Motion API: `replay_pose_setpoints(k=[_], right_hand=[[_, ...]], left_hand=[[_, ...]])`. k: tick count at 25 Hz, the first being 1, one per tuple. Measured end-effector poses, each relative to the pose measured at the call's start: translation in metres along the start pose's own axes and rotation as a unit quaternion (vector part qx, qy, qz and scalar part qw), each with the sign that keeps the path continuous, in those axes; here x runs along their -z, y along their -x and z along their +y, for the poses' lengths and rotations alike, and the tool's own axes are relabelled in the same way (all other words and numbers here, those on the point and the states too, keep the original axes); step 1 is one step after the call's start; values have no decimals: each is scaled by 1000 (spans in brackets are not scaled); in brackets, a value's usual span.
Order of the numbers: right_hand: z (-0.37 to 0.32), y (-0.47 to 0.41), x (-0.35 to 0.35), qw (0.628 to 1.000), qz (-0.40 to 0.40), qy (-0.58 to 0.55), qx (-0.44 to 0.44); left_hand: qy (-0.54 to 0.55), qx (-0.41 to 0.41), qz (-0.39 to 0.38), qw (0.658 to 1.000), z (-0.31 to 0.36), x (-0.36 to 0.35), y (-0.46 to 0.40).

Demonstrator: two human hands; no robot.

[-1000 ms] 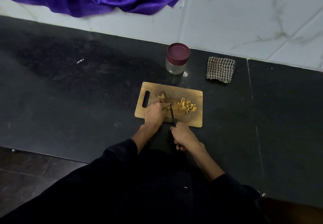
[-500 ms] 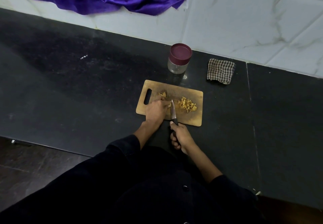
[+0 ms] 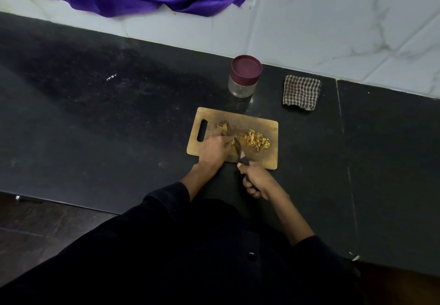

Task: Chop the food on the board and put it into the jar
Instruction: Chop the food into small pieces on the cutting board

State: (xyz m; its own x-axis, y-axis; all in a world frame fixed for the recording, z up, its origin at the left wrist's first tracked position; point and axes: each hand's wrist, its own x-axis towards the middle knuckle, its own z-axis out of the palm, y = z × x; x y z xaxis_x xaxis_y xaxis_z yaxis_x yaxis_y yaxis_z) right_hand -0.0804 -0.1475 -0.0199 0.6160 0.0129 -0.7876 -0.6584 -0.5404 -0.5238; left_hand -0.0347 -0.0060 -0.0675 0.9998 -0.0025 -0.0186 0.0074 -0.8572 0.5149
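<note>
While the left hand (image 3: 214, 148) seemingly pins food (image 3: 223, 127), the right hand (image 3: 258, 181) grips the knife (image 3: 239, 150).

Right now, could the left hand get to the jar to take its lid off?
Probably yes, but not at once. The left hand is pressing food on the board. The jar stands just beyond the board, lid on, with bare counter between and nothing blocking.
</note>
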Motion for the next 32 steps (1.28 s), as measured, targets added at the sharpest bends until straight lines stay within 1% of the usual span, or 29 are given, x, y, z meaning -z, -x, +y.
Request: replay_pose_setpoints(k=[1, 2, 3, 4, 5, 10, 13, 16, 18, 20, 22, 24, 26, 28, 30, 32], right_hand=[[0, -1, 5, 999, 13, 38, 11], [-1, -1, 8, 991, 49, 119, 33], [0, -4, 8, 971, 96, 211, 64], [-1, -5, 4, 953, 132, 260, 83], [-3, -4, 0, 947, 150, 269, 88], [0, -7, -17, 962, 165, 207, 67], [-1, -3, -14, 969, 165, 168, 74], [-2, 1, -16, 970, 125, 187, 88], [-3, 0, -23, 967, 97, 217, 90], [-1, -2, -27, 963, 86, 238, 91], [2, -5, -21, 960, 109, 241, 88], [6, -7, -11, 962, 138, 219, 83], [10, -9, -3, 966, 144, 200, 82], [11, -9, -2, 967, 138, 196, 87], [11, -11, -3, 968, 132, 198, 86], [12, -11, -4, 968, 127, 198, 85]], left_hand=[[1, -1, -3, 1000, -1, 0, 0], [4, -2, -5, 1000, -1, 0, 0], [8, -4, -5, 1000, -2, 0, 0], [11, -6, -4, 1000, -2, 1, 0], [13, -8, -3, 1000, -3, 1, 0], [25, -11, 1, 1000, -3, 0, -1], [67, -7, 1, 998, -7, 0, -1], [134, -2, 18, 991, -13, 3, 0], [153, -1, 36, 988, -14, 5, 2], [154, 3, 48, 987, -13, 4, 4], [152, 13, 49, 987, -13, 1, 5], [149, 16, 47, 988, -12, 0, 6], [155, 16, 50, 987, -11, 2, 8], [182, 34, 62, 981, -11, 6, 7], [200, 77, 80, 973, -13, 12, -4], [188, 101, 65, 975, -17, 18, -20]])
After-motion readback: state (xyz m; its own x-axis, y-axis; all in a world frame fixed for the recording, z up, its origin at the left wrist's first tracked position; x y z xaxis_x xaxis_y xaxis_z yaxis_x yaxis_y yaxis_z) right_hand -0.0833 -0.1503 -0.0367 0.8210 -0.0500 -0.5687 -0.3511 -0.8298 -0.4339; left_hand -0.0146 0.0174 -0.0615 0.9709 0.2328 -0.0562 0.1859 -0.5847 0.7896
